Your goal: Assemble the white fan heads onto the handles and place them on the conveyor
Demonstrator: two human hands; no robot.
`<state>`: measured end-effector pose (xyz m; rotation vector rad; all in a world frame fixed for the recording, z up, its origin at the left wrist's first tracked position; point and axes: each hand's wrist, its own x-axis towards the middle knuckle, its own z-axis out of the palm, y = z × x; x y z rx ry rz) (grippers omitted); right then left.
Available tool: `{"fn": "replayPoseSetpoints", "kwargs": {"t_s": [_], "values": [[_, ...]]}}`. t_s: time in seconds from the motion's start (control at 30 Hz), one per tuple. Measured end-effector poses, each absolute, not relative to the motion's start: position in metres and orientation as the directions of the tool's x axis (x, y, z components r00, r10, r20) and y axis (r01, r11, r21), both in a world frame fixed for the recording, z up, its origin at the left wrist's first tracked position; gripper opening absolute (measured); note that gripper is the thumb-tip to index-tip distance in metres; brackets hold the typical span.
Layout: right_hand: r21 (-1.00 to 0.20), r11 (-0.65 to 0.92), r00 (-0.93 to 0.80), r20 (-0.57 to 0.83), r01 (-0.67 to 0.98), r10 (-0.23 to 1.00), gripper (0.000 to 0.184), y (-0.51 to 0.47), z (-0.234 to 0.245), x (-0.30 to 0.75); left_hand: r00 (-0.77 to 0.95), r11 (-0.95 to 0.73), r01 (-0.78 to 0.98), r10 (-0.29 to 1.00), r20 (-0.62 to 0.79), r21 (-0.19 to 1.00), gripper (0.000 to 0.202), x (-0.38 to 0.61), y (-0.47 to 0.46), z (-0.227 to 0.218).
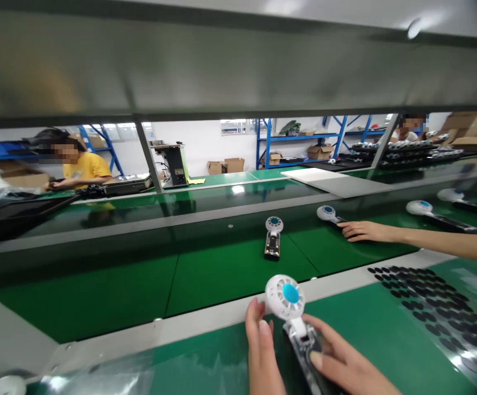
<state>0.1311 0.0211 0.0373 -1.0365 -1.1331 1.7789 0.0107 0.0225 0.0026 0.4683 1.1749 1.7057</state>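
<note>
My right hand (341,356) is closed around the dark body of a handheld fan (285,296), its thumb lying on top. The fan has a round white slotted head with a blue disc, tilted up and away from me. Beside the head, on its left, my left hand (263,351) has its fingers stretched out and parted. Whether those fingertips touch the fan I cannot tell. Farther off, a similar fan (273,241) lies on the green conveyor belt (213,280), its body showing electronic parts.
From the right, a co-worker's hand (365,231) reaches to another fan (327,213) on the belt. More fans (421,207) lie beyond that arm. Sheets of black round pieces (423,302) cover the bench at right. A metal shelf (238,66) hangs overhead.
</note>
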Motion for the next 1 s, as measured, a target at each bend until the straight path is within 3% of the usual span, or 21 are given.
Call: {"fn": "replayPoseSetpoints", "kwargs": {"t_s": [0.13, 0.33, 0.43, 0.63, 0.73, 0.8, 0.87, 0.93, 1.0], "values": [[-0.952, -0.159, 0.013, -0.162, 0.261, 0.987, 0.045, 0.093, 0.062, 0.145, -0.440, -0.018, -0.502, 0.866, -0.238, 0.864, 0.094, 0.010, 0.030, 0.004], [-0.834, -0.065, 0.184, 0.044, 0.548, 0.982, 0.043, 0.212, 0.084, 0.152, -0.446, 0.012, -0.486, 0.857, -0.260, 0.874, 0.096, 0.009, 0.031, 0.005], [-0.741, 0.084, 0.074, 0.178, 0.666, 0.981, 0.040, 0.221, 0.062, 0.130, -0.430, 0.013, -0.551, 0.853, -0.297, 0.834, 0.094, 0.011, 0.032, 0.001], [-0.657, 0.227, -0.090, 0.236, 0.719, 0.968, 0.025, 0.205, 0.023, 0.095, -0.250, 0.074, -0.689, 0.909, -0.332, 0.721, 0.077, 0.010, 0.030, 0.002], [-0.664, 0.272, -0.122, 0.265, 0.696, 0.957, 0.014, 0.174, 0.023, 0.101, -0.190, 0.087, -0.751, 0.921, -0.340, 0.654, 0.081, 0.010, 0.024, 0.005], [-0.671, 0.323, -0.177, 0.278, 0.668, 0.944, 0.003, 0.133, 0.025, 0.109, -0.061, 0.143, -0.796, 0.948, -0.312, 0.588, 0.089, 0.012, 0.020, 0.007], [-0.665, 0.395, -0.282, 0.276, 0.635, 0.919, 0.009, 0.082, 0.029, 0.121, 0.072, 0.196, -0.824, 0.967, -0.245, 0.532, 0.090, 0.014, 0.016, 0.009], [-0.611, 0.533, -0.458, 0.293, 0.586, 0.839, 0.005, 0.034, 0.033, 0.137, 0.111, 0.225, -0.816, 0.965, -0.237, 0.532, 0.078, 0.015, 0.014, 0.011], [-0.522, 0.629, -0.530, 0.348, 0.576, 0.774, 0.007, -0.002, 0.034, 0.154, 0.064, 0.228, -0.787, 0.955, -0.291, 0.574, 0.059, 0.013, 0.013, 0.014]]}}
